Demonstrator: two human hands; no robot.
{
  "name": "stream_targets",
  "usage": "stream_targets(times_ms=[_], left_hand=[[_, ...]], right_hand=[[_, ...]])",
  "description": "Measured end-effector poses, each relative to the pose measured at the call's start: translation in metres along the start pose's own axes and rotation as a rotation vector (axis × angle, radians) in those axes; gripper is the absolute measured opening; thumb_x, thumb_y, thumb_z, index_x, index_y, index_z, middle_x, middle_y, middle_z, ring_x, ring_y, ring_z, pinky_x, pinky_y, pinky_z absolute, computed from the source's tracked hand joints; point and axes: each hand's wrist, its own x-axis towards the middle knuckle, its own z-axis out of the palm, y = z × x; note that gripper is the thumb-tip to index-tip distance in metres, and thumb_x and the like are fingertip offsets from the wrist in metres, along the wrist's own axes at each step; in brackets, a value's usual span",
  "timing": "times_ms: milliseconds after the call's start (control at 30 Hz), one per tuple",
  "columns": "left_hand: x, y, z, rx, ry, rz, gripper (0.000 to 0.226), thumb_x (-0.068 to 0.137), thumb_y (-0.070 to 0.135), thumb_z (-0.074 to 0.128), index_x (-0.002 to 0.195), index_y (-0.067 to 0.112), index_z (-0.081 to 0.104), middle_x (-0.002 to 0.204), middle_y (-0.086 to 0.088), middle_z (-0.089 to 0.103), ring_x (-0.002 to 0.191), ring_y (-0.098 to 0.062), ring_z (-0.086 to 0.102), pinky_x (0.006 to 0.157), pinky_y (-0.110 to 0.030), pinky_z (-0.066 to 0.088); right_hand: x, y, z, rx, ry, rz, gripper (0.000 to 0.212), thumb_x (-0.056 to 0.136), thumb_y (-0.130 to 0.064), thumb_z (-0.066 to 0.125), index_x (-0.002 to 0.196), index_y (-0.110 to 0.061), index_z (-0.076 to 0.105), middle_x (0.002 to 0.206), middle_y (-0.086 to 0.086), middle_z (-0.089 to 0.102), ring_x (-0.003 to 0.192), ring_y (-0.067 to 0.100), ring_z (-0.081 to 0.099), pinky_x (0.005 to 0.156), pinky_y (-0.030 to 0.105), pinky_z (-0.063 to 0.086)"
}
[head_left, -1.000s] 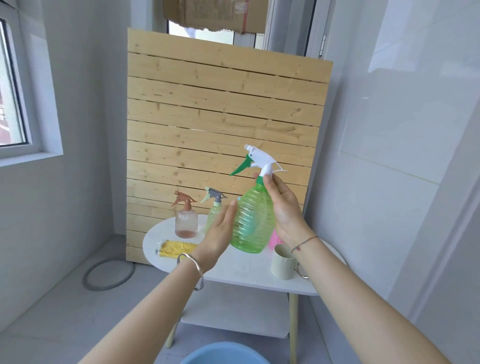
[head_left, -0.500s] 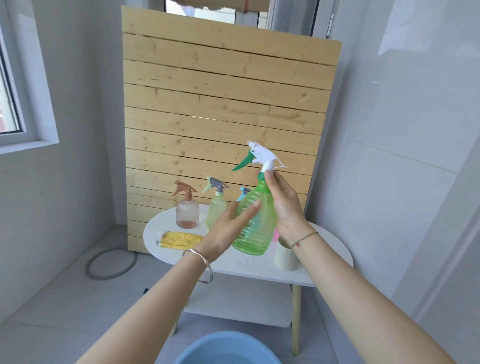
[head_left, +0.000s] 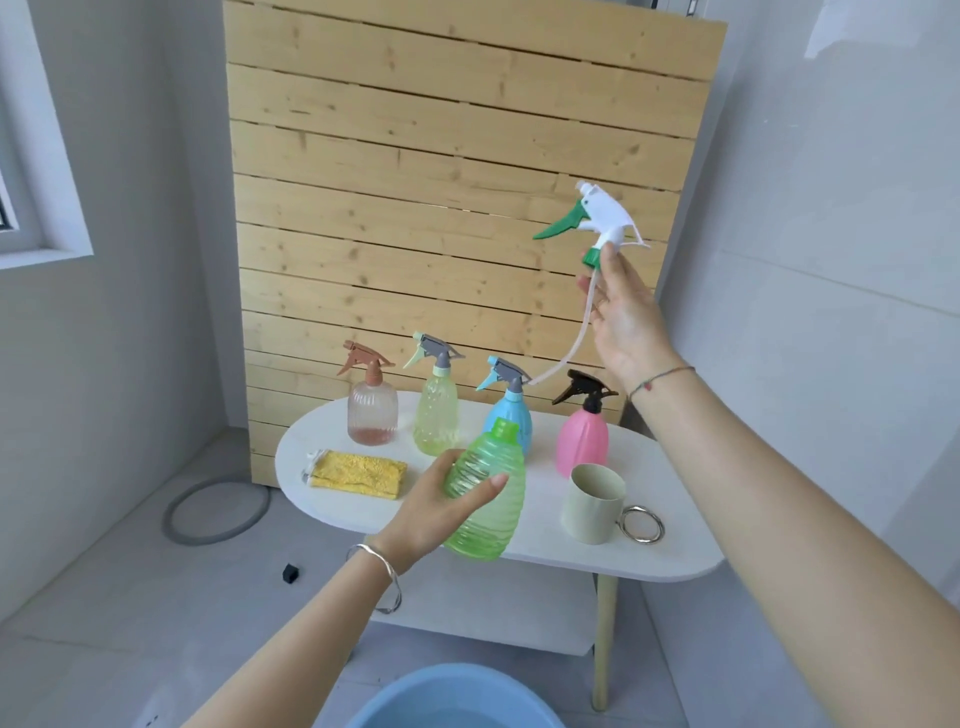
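Broadly, a wooden slat panel (head_left: 467, 208) is standing upright well beyond both hands. A white oval table (head_left: 675, 545) is standing in front of it, below the right hand and just behind the left. A blue basin (head_left: 452, 696) is sitting low beneath the left forearm, nearest the person.

Both arms are reaching forward. The left one is rising from low centre with a silver bangle (head_left: 382, 566) at the wrist. The right one is stretching up and outward, higher and further out than the left.

The left hand (head_left: 431, 512) is wrapping thumb and fingers round the upper body of a ribbed green bottle (head_left: 488, 504). It is holding the bottle tilted in the air over the table's near edge, the open neck pointing up and away from the palm.

The right hand (head_left: 626, 317) is lifted with its palm turned towards the person and its fingers pointing up. Its fingertips are pinching the green collar of the white spray head (head_left: 597, 218), whose green trigger is pointing to the left of that hand. The head's thin tube (head_left: 566, 358) is hanging past the palm and curving down to the left, its end apart from the green bottle's neck.

Beyond the left hand four spray bottles are standing in a row on the table: a clear brownish bottle (head_left: 372, 413), a yellow bottle (head_left: 435, 415), a blue bottle (head_left: 511, 415) and a pink bottle (head_left: 582, 441). A cream mug (head_left: 595, 501) is standing just right of the left hand, and a yellow cloth (head_left: 358, 473) is lying to its left.
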Motion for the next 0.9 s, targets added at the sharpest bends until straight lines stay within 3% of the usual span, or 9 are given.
stream_targets(times_ms=[133,233,333,400,500,567,667,767,900], left_hand=[[0.015,-0.027,-0.007,-0.028,0.126,0.056,0.042,0.079,0.043,0.075,0.113,0.025,0.058,0.107,0.009,0.068,0.098,0.003,0.063,0.082,-0.013,0.046],[0.026,-0.041,-0.014,-0.063,0.251,0.073,0.056,0.075,0.052,0.076,0.119,0.022,0.058,0.11,0.008,0.067,0.102,0.001,0.062,0.086,-0.015,0.046],[0.035,-0.046,-0.019,-0.142,0.332,0.074,0.049,0.074,0.043,0.069,0.116,0.021,0.059,0.107,0.009,0.068,0.094,0.007,0.063,0.076,-0.007,0.046],[0.04,-0.052,-0.019,-0.168,0.366,0.064,0.047,0.073,0.045,0.067,0.115,0.025,0.058,0.107,0.011,0.067,0.095,0.008,0.062,0.079,-0.011,0.047],[0.046,-0.068,-0.017,-0.174,0.396,0.037,0.056,0.073,0.054,0.07,0.118,0.024,0.057,0.111,0.009,0.066,0.101,0.005,0.06,0.087,-0.02,0.047],[0.05,-0.081,-0.015,-0.166,0.405,0.012,0.063,0.07,0.065,0.072,0.118,0.027,0.057,0.114,0.007,0.065,0.106,-0.002,0.06,0.092,-0.026,0.047],[0.05,-0.092,-0.011,-0.178,0.401,-0.006,0.069,0.063,0.068,0.067,0.117,0.027,0.058,0.114,0.006,0.065,0.108,-0.007,0.061,0.094,-0.031,0.049],[0.049,-0.096,-0.005,-0.185,0.386,-0.02,0.061,0.07,0.066,0.071,0.115,0.026,0.058,0.109,0.008,0.066,0.1,0.002,0.061,0.085,-0.022,0.049],[0.048,-0.097,0.005,-0.197,0.365,-0.022,0.039,0.071,0.048,0.067,0.106,0.031,0.058,0.101,0.013,0.067,0.09,0.01,0.061,0.074,-0.011,0.047]], right_hand=[[0.018,0.05,-0.017,-0.088,0.04,0.111,0.01,0.093,-0.025,0.059,0.086,-0.02,0.064,0.082,-0.005,0.059,0.08,0.01,0.059,0.083,0.022,0.048],[0.023,0.11,-0.034,-0.33,-0.103,0.32,0.019,0.091,-0.026,0.062,0.098,-0.01,0.069,0.088,0.002,0.065,0.087,0.016,0.061,0.1,0.032,0.045],[0.015,0.164,-0.046,-0.479,-0.174,0.49,0.035,0.09,-0.022,0.064,0.117,0.0,0.064,0.097,0.01,0.067,0.078,0.014,0.06,0.082,0.025,0.05],[0.007,0.192,-0.05,-0.61,-0.233,0.574,0.031,0.088,-0.023,0.066,0.112,-0.003,0.065,0.09,0.007,0.066,0.071,0.012,0.058,0.066,0.019,0.046],[-0.001,0.228,-0.056,-0.78,-0.358,0.706,0.017,0.09,-0.033,0.063,0.092,-0.016,0.066,0.078,-0.002,0.059,0.068,0.007,0.058,0.057,0.016,0.039],[-0.001,0.25,-0.061,-0.808,-0.356,0.738,0.018,0.09,-0.037,0.061,0.082,-0.021,0.062,0.075,-0.005,0.056,0.065,0.006,0.056,0.056,0.017,0.036],[0.001,0.274,-0.069,-0.808,-0.29,0.74,0.03,0.089,-0.04,0.062,0.099,-0.012,0.067,0.077,-0.001,0.056,0.062,0.008,0.05,0.056,0.019,0.034],[0.002,0.292,-0.077,-0.802,-0.241,0.689,0.028,0.086,-0.032,0.067,0.097,-0.007,0.069,0.071,0.002,0.056,0.059,0.01,0.046,0.057,0.015,0.038],[-0.003,0.305,-0.082,-0.726,-0.148,0.588,0.025,0.079,-0.026,0.075,0.087,-0.002,0.075,0.098,-0.005,0.07,0.092,0.011,0.062,0.086,0.022,0.047]])
